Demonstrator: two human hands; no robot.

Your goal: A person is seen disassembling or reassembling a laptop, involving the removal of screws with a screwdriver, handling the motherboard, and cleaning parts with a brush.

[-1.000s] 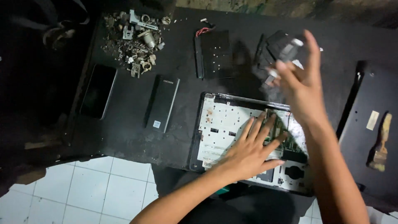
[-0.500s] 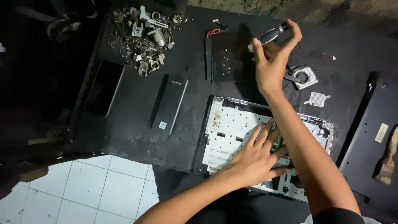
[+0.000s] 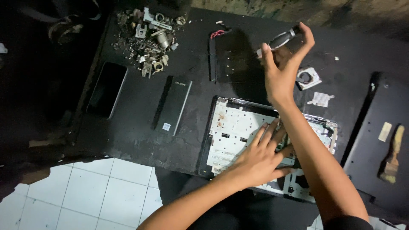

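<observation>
Left hand [image 3: 260,159] flat, fingers spread, on opened laptop shell [image 3: 232,132] holding exposed parts; right hand [image 3: 283,70] raised, grasping a screwdriver [image 3: 279,40] above the table [image 3: 136,123].

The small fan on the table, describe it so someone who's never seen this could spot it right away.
Start at the opened laptop shell on the black table. Just beyond its far right corner, beside the raised right hand, lies the fan: a pale square frame with a dark round middle, unlike the flat finned white piece next to it.

Dark worktable [image 3: 128,136] over white-tiled floor [image 3: 85,191]
</observation>
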